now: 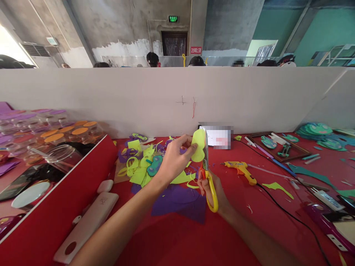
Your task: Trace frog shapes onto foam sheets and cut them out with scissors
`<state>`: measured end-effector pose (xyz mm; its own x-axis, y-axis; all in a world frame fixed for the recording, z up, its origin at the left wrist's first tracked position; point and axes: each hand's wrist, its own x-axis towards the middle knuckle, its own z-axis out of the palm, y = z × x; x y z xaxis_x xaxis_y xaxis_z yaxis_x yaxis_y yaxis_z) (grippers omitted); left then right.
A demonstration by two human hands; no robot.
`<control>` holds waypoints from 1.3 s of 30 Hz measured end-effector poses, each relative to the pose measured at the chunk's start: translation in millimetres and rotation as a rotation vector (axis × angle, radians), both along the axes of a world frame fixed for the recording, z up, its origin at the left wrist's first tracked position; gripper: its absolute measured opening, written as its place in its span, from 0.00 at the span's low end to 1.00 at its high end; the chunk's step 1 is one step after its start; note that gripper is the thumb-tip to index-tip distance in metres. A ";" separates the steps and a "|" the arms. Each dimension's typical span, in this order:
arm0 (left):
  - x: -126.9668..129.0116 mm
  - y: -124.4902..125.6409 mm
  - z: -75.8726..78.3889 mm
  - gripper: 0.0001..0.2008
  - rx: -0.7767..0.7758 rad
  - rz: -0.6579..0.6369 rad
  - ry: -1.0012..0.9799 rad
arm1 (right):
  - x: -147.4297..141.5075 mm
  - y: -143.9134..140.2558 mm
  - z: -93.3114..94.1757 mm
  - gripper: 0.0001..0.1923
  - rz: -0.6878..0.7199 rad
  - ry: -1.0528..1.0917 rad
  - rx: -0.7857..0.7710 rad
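Observation:
My left hand (179, 155) pinches a rounded yellow-green felt piece (198, 147) by its left side, raised above the table. In my right hand (212, 186) is a pair of scissors (213, 195) with yellow and red handles, its blades pointing up along the right edge of the felt piece. Behind and under my left hand lies a heap of yellow-green scraps (141, 162). A teal mask-like shape (155, 165) sits among them. Purple sheets (180, 201) lie flat on the table below my hands.
Right of my hands lies a yellow glue gun (241, 170) with a trailing black cord. A lit phone screen (217, 137) leans on the white partition (138, 99). Beyond stands a brown frame (277, 146). At left, a red divider (69, 188) separates jars with orange lids (66, 129).

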<state>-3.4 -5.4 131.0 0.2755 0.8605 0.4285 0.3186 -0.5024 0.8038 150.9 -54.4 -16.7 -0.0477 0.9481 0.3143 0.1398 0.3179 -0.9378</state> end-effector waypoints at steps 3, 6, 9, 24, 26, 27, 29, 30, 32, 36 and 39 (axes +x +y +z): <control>1.9 -0.8 -1.3 0.09 -0.028 -0.007 0.020 | -1.2 0.5 -2.0 0.31 0.013 0.048 -0.017; 4.0 -1.8 -3.8 0.09 -0.039 -0.017 0.020 | -1.5 1.3 -3.8 0.30 -0.004 0.062 -0.023; 5.9 -2.8 -6.1 0.11 -0.036 -0.015 0.018 | -1.7 1.3 -4.3 0.30 -0.015 0.052 -0.016; 12.1 -5.6 -12.7 0.11 -0.124 -0.029 -0.011 | -6.0 -3.0 -1.5 0.23 0.021 0.127 -0.074; 13.0 -5.3 -12.8 0.11 -0.132 -0.038 -0.022 | -7.0 -2.6 -1.0 0.22 0.019 0.166 -0.098; 13.4 -5.3 -13.0 0.11 -0.137 -0.042 -0.027 | -7.4 -2.3 -0.3 0.22 0.016 0.177 -0.104; 14.1 -5.4 -13.7 0.12 -0.144 -0.046 -0.042 | -7.9 -1.7 1.9 0.22 0.006 0.189 -0.101; 14.3 -5.5 -14.4 0.12 -0.148 -0.049 -0.054 | -7.9 -1.4 3.2 0.22 -0.002 0.194 -0.097; 14.5 -5.8 -15.7 0.11 -0.173 -0.066 -0.088 | -7.6 -0.7 5.5 0.22 -0.021 0.208 -0.101; 14.1 -6.0 -16.5 0.06 -0.270 -0.172 -0.227 | -7.7 0.7 5.4 0.24 -0.039 0.244 -0.121; 12.9 -3.9 -15.6 0.04 -0.273 -0.217 -0.351 | -8.0 2.2 0.8 0.25 -0.037 0.258 -0.124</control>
